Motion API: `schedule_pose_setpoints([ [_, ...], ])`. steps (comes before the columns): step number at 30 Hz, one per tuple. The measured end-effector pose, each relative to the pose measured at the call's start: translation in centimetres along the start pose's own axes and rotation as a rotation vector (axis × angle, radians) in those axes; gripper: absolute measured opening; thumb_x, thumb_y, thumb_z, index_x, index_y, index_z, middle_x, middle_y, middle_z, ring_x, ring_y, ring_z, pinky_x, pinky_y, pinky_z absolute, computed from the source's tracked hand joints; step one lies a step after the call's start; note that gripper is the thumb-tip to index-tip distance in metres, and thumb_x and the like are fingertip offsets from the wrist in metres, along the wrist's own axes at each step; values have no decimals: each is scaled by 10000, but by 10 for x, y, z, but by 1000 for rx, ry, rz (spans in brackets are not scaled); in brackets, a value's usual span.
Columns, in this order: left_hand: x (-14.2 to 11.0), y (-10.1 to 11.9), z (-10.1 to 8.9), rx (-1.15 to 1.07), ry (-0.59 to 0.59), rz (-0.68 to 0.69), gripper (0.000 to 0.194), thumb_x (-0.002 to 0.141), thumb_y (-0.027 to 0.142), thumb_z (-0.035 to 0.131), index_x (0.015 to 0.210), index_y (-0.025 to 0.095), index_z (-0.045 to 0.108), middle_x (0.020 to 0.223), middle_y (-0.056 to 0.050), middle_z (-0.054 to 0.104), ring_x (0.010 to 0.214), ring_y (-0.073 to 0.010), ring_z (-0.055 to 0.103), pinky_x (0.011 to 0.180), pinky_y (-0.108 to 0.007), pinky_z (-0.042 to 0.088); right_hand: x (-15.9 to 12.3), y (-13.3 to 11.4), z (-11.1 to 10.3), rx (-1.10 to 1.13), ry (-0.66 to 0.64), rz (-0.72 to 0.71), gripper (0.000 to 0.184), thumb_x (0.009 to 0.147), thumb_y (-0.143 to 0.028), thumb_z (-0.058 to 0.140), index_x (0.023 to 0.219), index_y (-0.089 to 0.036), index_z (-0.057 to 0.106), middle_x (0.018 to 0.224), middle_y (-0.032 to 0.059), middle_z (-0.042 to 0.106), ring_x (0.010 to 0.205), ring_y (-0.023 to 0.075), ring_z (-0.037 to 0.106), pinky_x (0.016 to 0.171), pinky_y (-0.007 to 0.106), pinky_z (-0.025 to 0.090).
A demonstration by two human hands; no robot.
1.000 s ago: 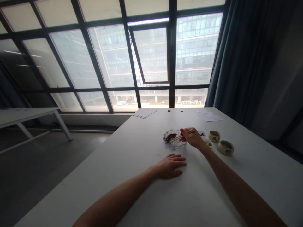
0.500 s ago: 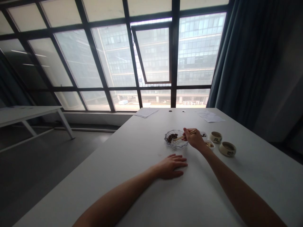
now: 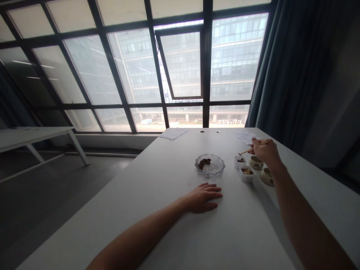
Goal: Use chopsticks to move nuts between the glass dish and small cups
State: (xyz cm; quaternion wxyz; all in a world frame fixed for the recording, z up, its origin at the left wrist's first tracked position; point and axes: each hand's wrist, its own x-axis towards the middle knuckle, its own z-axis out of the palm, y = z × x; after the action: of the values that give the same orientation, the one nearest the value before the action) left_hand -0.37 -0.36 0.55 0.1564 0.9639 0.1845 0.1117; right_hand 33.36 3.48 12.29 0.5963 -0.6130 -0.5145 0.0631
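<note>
Fingers of the right hand are curled tightly round a pair of chopsticks, whose tips slope down to the left, at the far edge of a small white box. A dark speck at the tips may be a pinched piece, though it is too small to be sure. Half a second ago these fingers had the chopsticks down in the glass bowl; now they have swung right, away from it. That shifts the work from bowl to box, whether to drop a piece there or fetch one I cannot tell.

Below the tips, the white box holds a few dark bits; just nearer the person, a second box holds pale ones. Below the right fingers stand two cups, partly hidden by hand and wrist.

Left of those fingers, the bowl keeps its heap of dark pieces. The left hand has stayed flat on the counter, fingers loosely spread, gripping nothing.
</note>
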Motion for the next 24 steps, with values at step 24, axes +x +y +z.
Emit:
schedule_pose_setpoints([
  [24,0,1,1,13,4,6,517,989,464,568,1487,354,489,1577,-13,470,1487,-286,371,1243,-482,240,-84,-24,96,333,-733,-48,495,726,-635,777,783,-143,766,705,112,766,683,265,758,602,323,606],
])
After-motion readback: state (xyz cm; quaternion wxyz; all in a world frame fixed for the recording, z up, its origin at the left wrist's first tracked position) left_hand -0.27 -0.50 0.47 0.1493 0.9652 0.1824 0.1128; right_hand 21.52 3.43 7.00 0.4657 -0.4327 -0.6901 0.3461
